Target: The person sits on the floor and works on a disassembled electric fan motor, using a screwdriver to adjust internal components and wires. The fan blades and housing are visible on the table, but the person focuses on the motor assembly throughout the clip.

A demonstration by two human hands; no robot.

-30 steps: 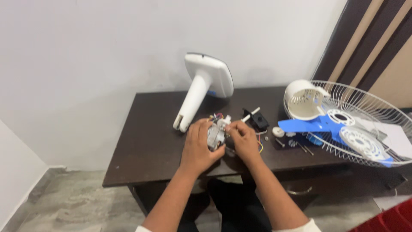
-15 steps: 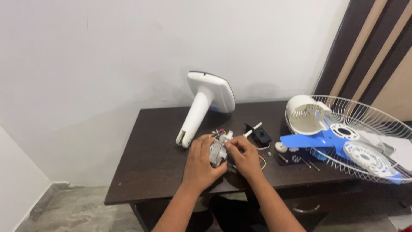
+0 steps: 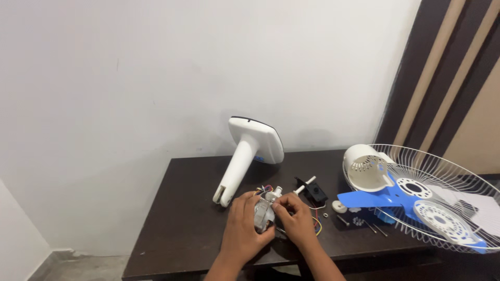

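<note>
Your view moved nearer; both hands remain closed around the fan motor (image 3: 264, 214). Keep left hand (image 3: 242, 229) steady, work right hand (image 3: 297, 218) gently near the wires (image 3: 315, 222).

— What is the motor (image 3: 264, 212) made of?

— Bare metal, dull grey with a faint sheen, and thin plastic-coated wires (image 3: 315, 222) trailing off it.

— And the stand (image 3: 249, 154) beside it?

— Smooth white plastic, slightly glossy. The blades (image 3: 397, 200) are blue plastic, the housing (image 3: 365, 166) white plastic, matt.

— The guard (image 3: 463, 182)?

— Thin wire, white-coated.

— The surface (image 3: 182, 229)?

— Dark brown wood-look top, smooth, low sheen. The wall (image 3: 156, 78) is matt painted plaster.
</note>
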